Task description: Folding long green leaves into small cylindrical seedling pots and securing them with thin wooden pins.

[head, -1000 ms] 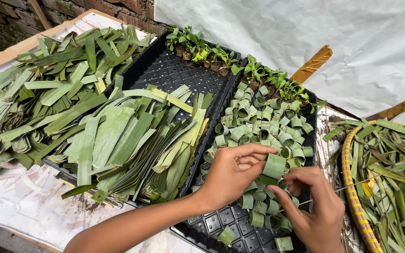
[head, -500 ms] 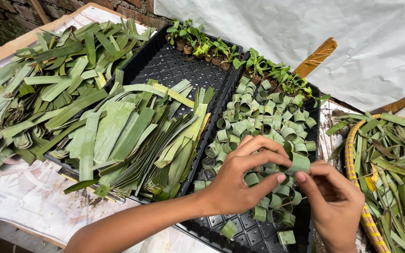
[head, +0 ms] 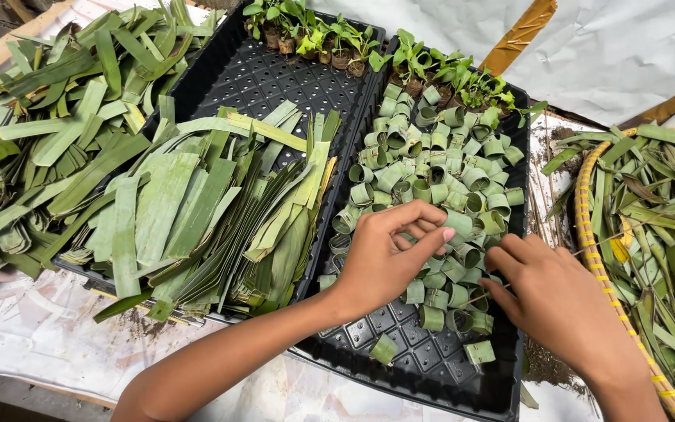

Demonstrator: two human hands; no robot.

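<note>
Hands are now working low among the rolled leaf cups [head: 431,180]: the left hand [head: 388,250] is curling its fingers around one cup, where a moment ago both were lifting a cup clear, and the right hand [head: 560,301] is resting loosely open just beside it, holding nothing I can make out. The cups are crowding the black seedling tray [head: 431,375], so another seems to be joining the rows, with flat leaf strips [head: 197,211] lying in the neighbouring tray and more leaves filling the basket [head: 587,203] at right.

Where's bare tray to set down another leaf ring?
Free: near end of right tray, below the leaf rings, by the left hand and right hand; left tray's far half, between seedlings and leaf strips. Crowded: right tray's middle.
</note>
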